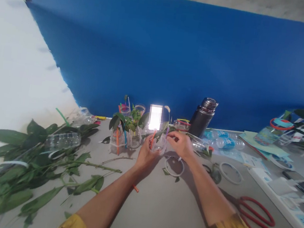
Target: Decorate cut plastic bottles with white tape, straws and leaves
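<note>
Low over the table's middle, my left hand (146,153) is wrapped round a small clear plastic cup (160,145), perhaps a cut bottle base. An orange straw piece (153,139) stands upright at the cup's left side. At its right rim, my right hand (181,145) has thumb and fingers pinched at a purple straw (167,131); the exact contact is too small to see. Just left stand similar clear cups (134,139) with straws and green sprigs. A bright white blurred patch hides what is behind the cup.
Cut leafy branches (47,175) cover the left side. Behind my right hand stands a black thermos (203,117). Red-handled scissors (258,216), a white power strip (282,204), plastic bottles (227,143) and a white ring (174,166) lie on the right. A blue wall panel (159,55) backs the table.
</note>
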A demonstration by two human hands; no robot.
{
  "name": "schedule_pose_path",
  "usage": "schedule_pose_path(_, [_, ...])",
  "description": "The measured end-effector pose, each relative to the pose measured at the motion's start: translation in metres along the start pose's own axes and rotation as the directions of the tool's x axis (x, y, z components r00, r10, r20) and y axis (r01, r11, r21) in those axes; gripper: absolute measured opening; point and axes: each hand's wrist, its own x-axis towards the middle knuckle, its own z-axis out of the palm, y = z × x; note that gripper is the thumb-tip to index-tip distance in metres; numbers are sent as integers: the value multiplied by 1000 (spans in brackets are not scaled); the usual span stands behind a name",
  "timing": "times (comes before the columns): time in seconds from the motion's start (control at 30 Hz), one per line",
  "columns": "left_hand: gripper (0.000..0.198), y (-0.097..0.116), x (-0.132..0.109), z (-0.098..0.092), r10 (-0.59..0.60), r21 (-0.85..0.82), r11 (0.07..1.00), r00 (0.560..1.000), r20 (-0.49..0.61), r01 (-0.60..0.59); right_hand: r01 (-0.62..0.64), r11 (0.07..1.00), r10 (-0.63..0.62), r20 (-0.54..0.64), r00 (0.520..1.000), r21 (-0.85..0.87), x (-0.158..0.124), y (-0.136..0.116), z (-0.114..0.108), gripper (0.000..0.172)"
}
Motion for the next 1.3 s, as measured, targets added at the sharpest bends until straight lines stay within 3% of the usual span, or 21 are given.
schedule_pose_path(0.27, [71,-10,7,-5,14,55,998,1000,9,-14,-5,989,7,-11,1000,145,0,-3,5,21])
schedule_pose_path(0.47, [72,-12,7,-4,-8,49,999,1000,11,7,-31,993,39,-68,997,115,0,-2,6,17])
schedule_pose_path(0.83, [71,-9,7,-7,-42,90,995,999,20,40,-70,995,75,-72,995,78,-1,-2,8,22])
schedule_pose_path(1.1, [70,-2,-2,-1,10,-22,1000,1000,11,-10,-59,997,62,-76,995,39,-1,-3,7,23])
schedule_pose_path(1.3, [68,-3,2,-3,-10,58,998,1000,18,9,-80,996,85,-94,992,50,3,1,0,30])
